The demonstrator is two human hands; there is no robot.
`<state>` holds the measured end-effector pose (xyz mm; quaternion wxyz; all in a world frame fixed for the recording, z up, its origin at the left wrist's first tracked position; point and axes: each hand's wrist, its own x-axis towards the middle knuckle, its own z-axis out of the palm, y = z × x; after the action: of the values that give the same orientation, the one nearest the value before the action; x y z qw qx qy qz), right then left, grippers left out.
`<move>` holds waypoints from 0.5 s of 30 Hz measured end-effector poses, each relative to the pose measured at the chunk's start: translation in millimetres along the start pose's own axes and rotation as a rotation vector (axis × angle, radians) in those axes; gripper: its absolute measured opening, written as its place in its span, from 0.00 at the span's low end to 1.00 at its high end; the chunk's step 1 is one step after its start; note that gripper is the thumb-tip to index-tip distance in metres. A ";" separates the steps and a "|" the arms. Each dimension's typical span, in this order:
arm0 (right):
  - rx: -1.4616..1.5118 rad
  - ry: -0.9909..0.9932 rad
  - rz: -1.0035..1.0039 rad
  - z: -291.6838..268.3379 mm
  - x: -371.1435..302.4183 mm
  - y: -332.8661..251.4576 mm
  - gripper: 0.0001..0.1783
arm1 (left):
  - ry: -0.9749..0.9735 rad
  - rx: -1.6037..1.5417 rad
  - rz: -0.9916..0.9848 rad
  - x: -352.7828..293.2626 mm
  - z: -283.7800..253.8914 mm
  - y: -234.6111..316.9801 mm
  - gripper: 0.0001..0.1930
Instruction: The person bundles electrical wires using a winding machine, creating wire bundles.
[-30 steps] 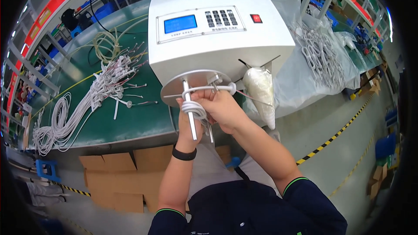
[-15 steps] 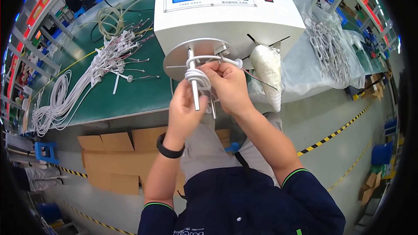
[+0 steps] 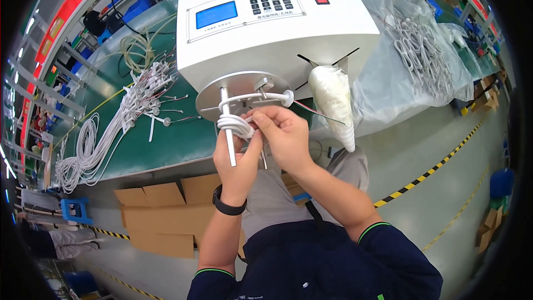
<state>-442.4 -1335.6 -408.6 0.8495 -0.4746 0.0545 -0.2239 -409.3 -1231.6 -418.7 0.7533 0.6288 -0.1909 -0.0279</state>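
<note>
A white cable (image 3: 236,126) is looped several times around a metal rod (image 3: 230,153) that sticks out from the round metal plate (image 3: 208,98) of a white machine (image 3: 266,39). From below, my left hand (image 3: 237,166) closes on the coil, its thumb at the coil's right side. My right hand (image 3: 284,136) pinches the cable at the coil's right edge. One cable end runs along the plate to a white round fitting (image 3: 287,98), with thin coloured wires beyond it. A second rod (image 3: 264,158) shows partly behind my hands.
A film-wrapped white cone (image 3: 331,100) hangs at the machine's right front. Bundled white cables (image 3: 89,150) lie on the green table (image 3: 150,147) at left; more cables (image 3: 422,55) rest on plastic sheeting at right. Flattened cardboard (image 3: 155,219) lies on the floor.
The view has shifted, so the machine appears further left. My right hand has moved from the upper cable by the plate down to the coil's right side. My left hand still holds the coil.
</note>
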 end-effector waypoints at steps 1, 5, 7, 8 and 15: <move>0.008 0.004 -0.001 -0.7 -2.0 2.2 0.10 | -0.005 0.007 -0.001 0.1 0.2 1.8 0.17; -0.048 -0.004 -0.117 -5.3 -8.9 12.0 0.08 | -0.046 0.063 -0.029 0.1 -2.7 7.5 0.18; 0.037 -0.023 -0.162 -6.7 -11.1 17.7 0.08 | -0.065 0.031 -0.038 0.8 -2.6 8.1 0.18; 0.074 -0.034 -0.139 -7.0 -11.2 16.5 0.07 | -0.088 0.055 -0.054 1.1 -4.7 7.6 0.17; 0.140 0.056 -0.033 3.7 -14.8 17.0 0.06 | -0.069 0.070 0.028 -0.5 -9.7 -9.3 0.17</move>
<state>-448.9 -1318.7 -422.5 0.8751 -0.4083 0.0545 -0.2542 -404.8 -1224.3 -429.1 0.7240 0.6507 -0.2267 -0.0323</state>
